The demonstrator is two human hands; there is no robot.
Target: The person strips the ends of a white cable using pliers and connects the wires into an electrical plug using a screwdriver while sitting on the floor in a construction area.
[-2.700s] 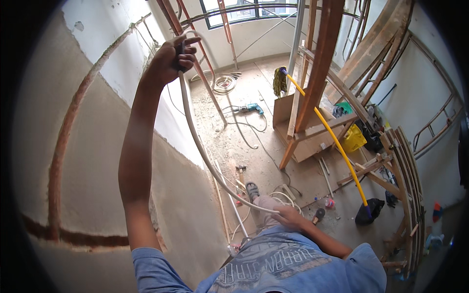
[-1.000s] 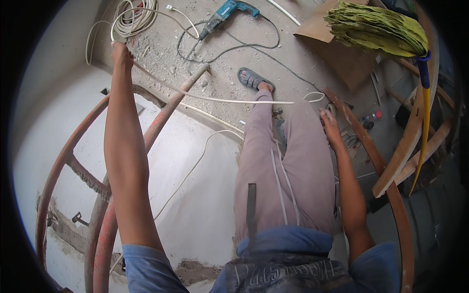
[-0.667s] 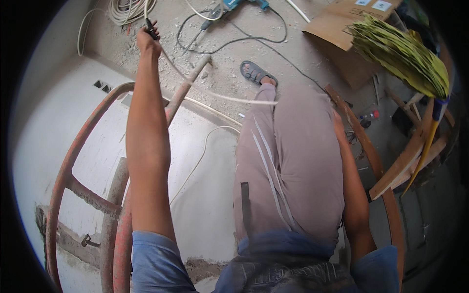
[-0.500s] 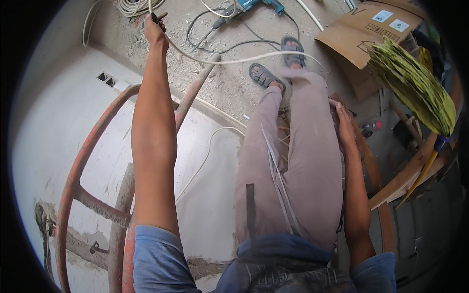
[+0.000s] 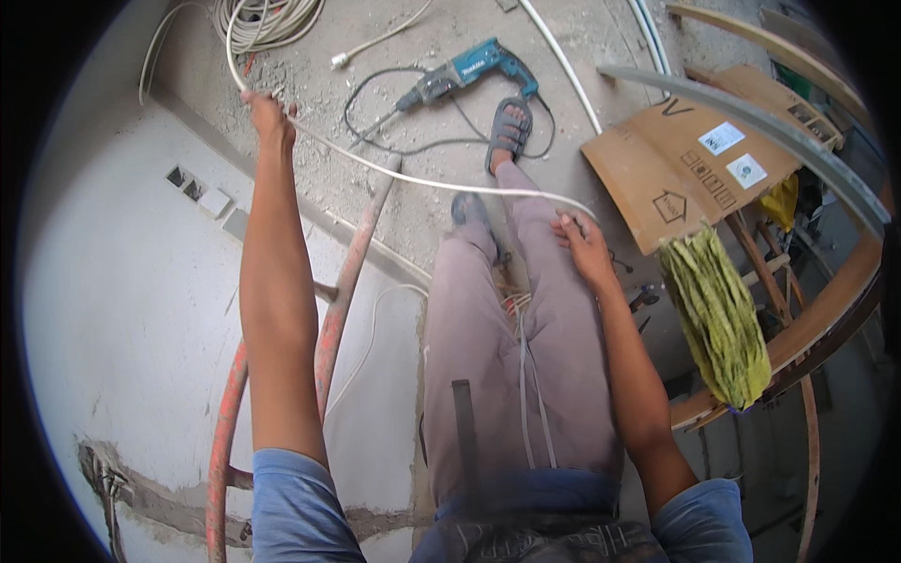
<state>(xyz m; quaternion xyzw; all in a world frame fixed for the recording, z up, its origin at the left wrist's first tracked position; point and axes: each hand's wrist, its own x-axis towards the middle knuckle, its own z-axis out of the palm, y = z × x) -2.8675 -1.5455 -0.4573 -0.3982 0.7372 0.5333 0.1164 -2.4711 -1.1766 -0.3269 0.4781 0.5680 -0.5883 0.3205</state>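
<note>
The drill [image 5: 469,71] lies on the floor [image 5: 563,188], between the coil [image 5: 274,36] at the left and the cardboard box [image 5: 648,155] at the right. Before the box is the mop head [image 5: 718,324]. The cable [image 5: 422,181] extends from the left hand [image 5: 269,116] toward the right hand [image 5: 586,244].

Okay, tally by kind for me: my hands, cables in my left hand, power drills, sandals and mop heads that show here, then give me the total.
Hands: 2 (left hand, right hand)
Cable in the left hand: 1
Drill: 1
Sandals: 2
Mop head: 1
Total: 7
</note>
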